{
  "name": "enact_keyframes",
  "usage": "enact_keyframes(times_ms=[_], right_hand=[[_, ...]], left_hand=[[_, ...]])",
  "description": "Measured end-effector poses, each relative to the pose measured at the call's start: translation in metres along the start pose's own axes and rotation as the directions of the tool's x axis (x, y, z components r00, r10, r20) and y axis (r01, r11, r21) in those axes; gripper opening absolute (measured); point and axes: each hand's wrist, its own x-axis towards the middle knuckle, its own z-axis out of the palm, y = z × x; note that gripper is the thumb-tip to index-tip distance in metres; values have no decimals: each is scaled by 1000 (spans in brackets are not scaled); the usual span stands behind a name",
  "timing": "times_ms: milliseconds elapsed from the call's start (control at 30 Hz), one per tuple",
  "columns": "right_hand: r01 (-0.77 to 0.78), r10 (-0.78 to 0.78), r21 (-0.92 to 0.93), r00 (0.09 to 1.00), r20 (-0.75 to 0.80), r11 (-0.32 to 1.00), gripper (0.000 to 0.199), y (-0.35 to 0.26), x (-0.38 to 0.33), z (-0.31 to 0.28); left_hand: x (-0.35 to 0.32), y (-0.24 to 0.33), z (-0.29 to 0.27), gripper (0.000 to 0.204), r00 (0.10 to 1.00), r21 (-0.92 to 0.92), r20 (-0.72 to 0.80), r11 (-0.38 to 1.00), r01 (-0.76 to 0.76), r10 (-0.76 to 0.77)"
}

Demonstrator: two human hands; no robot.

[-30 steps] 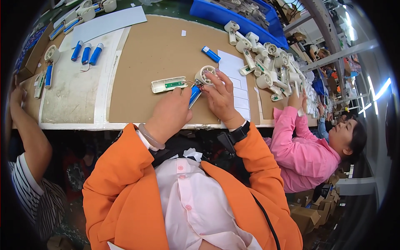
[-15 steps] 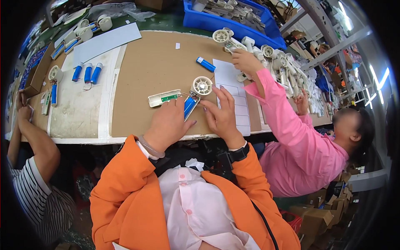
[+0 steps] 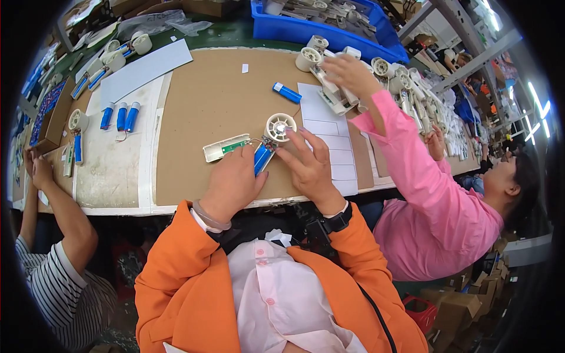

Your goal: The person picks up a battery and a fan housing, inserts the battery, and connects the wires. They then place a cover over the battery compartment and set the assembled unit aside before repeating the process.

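Left hand [image 3: 234, 181]: turned palm down, its fingers bent at the handle cover [image 3: 215, 153] and the fitted battery [image 3: 263, 157]; whether anything is gripped cannot be told.
Right hand [image 3: 310, 170]: fingers parted, fingertips held at the rim of the fan head [image 3: 281, 125], thumb just beside the fitted battery; a firm hold cannot be made out.
Fan head: laid face up on the brown board [image 3: 203, 94], just beyond the hands, with the fitted battery seated in the handle half nearer the body.
Handle cover: set left of the fan head, a green circuit board [image 3: 235, 146] carried inside; thin wires are seen between the two.
Loose battery [image 3: 286, 92]: placed beyond the fan head, at the edge of a lined white sheet [image 3: 321, 126].
Left side: three blue batteries [image 3: 121, 116] are grouped on a worn white surface [image 3: 112, 176]; another fan unit [image 3: 77, 122] is laid beside them.
Far side: a pale panel [image 3: 147, 67] is seen at left, a blue bin [image 3: 282, 29] filled with parts at right.
Right side: white fan units [image 3: 406, 88] are heaped; a co-worker's hand [image 3: 356, 76] is held over their near end.
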Motion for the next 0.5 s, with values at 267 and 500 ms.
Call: enact_keyframes(times_ms=[267, 500], right_hand=[[-213, 248, 201, 955, -166, 956, 23, 2, 0, 9], [-255, 284, 196, 949, -135, 947, 21, 7, -6, -3]], left_hand=[[-7, -13, -14, 35, 988, -2, 52, 989, 146, -146], [-48, -69, -46, 42, 971, -302, -49, 930, 209, -235]])
